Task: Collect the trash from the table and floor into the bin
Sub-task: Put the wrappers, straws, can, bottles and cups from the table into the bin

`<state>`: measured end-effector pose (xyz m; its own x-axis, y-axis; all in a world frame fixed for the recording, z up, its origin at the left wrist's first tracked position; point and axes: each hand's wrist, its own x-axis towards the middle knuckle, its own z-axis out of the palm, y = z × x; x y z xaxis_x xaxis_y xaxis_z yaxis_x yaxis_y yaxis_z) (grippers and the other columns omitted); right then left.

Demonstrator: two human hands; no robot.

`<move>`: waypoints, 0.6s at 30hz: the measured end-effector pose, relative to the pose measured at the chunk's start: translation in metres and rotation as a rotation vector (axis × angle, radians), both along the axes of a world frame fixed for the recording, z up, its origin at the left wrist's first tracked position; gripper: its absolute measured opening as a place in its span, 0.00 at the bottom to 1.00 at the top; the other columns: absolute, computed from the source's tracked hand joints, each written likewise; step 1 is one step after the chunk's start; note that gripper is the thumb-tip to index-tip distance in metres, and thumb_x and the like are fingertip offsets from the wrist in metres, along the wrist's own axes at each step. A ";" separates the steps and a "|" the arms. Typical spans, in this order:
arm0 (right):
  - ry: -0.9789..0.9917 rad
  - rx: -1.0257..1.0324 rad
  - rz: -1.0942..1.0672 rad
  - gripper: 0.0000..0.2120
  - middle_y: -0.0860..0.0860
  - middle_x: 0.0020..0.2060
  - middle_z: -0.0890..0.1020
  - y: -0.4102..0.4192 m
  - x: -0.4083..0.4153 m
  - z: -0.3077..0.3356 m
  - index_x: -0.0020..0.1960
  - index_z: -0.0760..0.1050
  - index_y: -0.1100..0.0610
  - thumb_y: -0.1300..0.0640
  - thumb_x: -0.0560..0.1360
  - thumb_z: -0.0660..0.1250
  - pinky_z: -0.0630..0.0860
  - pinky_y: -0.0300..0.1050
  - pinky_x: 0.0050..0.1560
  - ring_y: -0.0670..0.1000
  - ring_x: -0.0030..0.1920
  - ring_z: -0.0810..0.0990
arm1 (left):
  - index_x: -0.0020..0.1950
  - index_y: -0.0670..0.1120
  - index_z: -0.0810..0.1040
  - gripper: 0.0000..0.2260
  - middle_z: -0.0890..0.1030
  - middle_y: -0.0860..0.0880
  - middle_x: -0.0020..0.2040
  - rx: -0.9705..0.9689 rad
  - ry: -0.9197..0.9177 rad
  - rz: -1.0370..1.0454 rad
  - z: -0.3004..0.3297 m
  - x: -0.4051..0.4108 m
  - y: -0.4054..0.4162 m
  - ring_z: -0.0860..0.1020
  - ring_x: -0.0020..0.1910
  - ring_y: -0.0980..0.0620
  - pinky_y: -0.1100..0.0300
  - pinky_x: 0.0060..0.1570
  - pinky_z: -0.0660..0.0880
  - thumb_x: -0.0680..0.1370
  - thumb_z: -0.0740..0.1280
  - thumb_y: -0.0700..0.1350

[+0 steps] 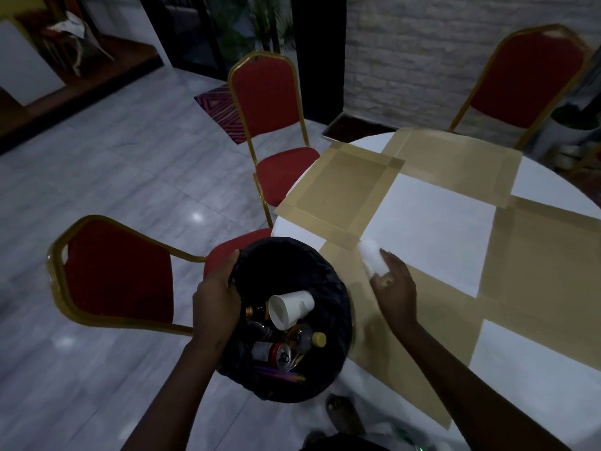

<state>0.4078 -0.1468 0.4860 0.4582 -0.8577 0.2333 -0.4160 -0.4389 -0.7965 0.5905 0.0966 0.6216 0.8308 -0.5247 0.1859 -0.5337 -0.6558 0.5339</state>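
A round bin (pixel 338 307) lined with a black bag hangs beside the table edge, and my left hand (pixel 216 292) grips its left rim. Inside lie a white paper cup (pixel 291 309), a red can (pixel 282 354), a bottle with a yellow cap (pixel 307 338) and other bottles. Over the table's near edge my right hand (pixel 395 286) is closed around another white cup (pixel 374 258), which is blurred and points away from me, just right of the bin. The round table (pixel 432 222) has a white cloth with tan square overlays.
Red chairs with gold frames stand around the table: one (pixel 117 275) left of the bin, one (pixel 270 109) beyond it, one (pixel 533 76) at the far right. A patterned mat (pixel 221 109) lies on the grey tiled floor. My foot (pixel 344 415) shows below the bin.
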 end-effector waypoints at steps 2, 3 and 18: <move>-0.052 -0.062 0.126 0.25 0.52 0.65 0.74 0.031 0.011 0.025 0.67 0.71 0.54 0.64 0.72 0.68 0.69 0.40 0.61 0.49 0.64 0.72 | 0.71 0.48 0.70 0.25 0.83 0.43 0.52 -0.007 0.007 -0.003 0.000 -0.002 0.003 0.79 0.42 0.50 0.61 0.41 0.72 0.76 0.61 0.31; -0.047 -0.095 0.201 0.25 0.52 0.66 0.74 0.049 0.016 0.034 0.67 0.71 0.53 0.64 0.71 0.68 0.69 0.40 0.62 0.48 0.65 0.71 | 0.71 0.48 0.69 0.24 0.83 0.43 0.53 -0.015 0.018 -0.002 0.001 -0.003 0.004 0.80 0.44 0.49 0.61 0.41 0.72 0.77 0.61 0.32; 0.119 -0.235 0.539 0.26 0.52 0.74 0.63 0.131 0.022 0.038 0.73 0.63 0.51 0.47 0.77 0.62 0.64 0.52 0.69 0.52 0.72 0.62 | 0.71 0.56 0.68 0.26 0.83 0.46 0.54 -0.118 0.150 0.055 0.012 -0.027 0.058 0.81 0.47 0.49 0.59 0.46 0.76 0.78 0.60 0.34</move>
